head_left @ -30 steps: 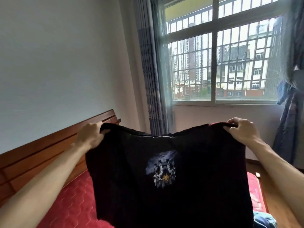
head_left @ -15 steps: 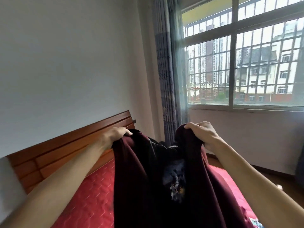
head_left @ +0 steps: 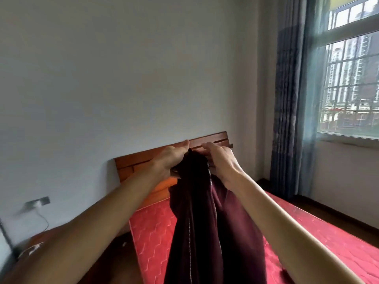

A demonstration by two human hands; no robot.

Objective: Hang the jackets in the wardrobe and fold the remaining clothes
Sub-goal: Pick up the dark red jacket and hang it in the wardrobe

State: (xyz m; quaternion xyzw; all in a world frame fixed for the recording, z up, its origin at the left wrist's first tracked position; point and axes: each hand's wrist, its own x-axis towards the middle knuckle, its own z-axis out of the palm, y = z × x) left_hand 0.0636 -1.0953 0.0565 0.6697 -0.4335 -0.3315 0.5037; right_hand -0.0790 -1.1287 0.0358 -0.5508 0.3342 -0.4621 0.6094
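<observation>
A dark maroon zip-up garment (head_left: pixel 215 226) hangs in front of me, folded lengthwise, its zipper teeth running down the middle. My left hand (head_left: pixel 171 158) grips its top edge on the left. My right hand (head_left: pixel 220 160) grips the top edge on the right, close beside the left hand. The garment's lower part runs out of the bottom of the frame. No wardrobe is in view.
A red quilted mattress (head_left: pixel 320 238) lies below, with a wooden headboard (head_left: pixel 139 165) against the grey wall. A window (head_left: pixel 352 83) and blue curtain (head_left: pixel 291 99) stand at the right. A wall socket with a cable (head_left: pixel 38 202) is at the lower left.
My hands have come together, bringing the garment's two top corners side by side so it hangs folded in half. The view has swung left, away from the window.
</observation>
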